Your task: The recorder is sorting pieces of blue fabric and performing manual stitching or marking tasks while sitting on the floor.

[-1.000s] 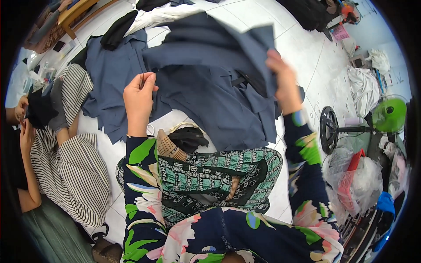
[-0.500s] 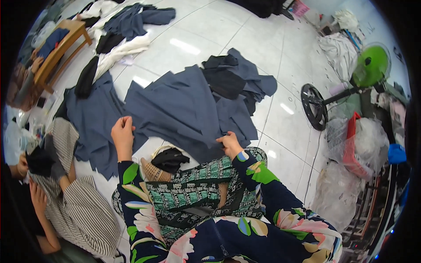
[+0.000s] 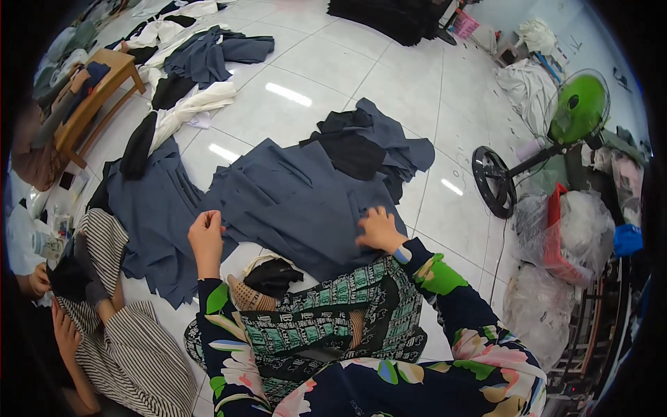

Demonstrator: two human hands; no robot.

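Observation:
Grey-blue cloth [image 3: 292, 201] lies in flat, overlapping layers on the floor in front of my crossed legs. My right hand [image 3: 380, 231] rests on its right part with the fingers spread. At the cloth's near left edge is my left hand [image 3: 206, 243], fingertips pinched together; whatever they hold, if anything, is too small to make out. More grey-blue cloth [image 3: 149, 215] spreads out to the left of that hand. Black cloth pieces [image 3: 347, 153] lie on top of the far right end. A small black bundle [image 3: 272, 278] sits beside my foot.
A person's hand [image 3: 66, 326] and striped clothing [image 3: 139, 347] are close on my left. Behind them stands a wooden bench [image 3: 104, 87]. On the right are a green fan [image 3: 580, 108] on a black round base, a red crate [image 3: 556, 236] and clear plastic bags [image 3: 538, 306].
My right hand has gone from pinching the cloth's near edge to lying spread on it. The cloth's raised far corner now lies lower and flatter. My left hand stays pinched.

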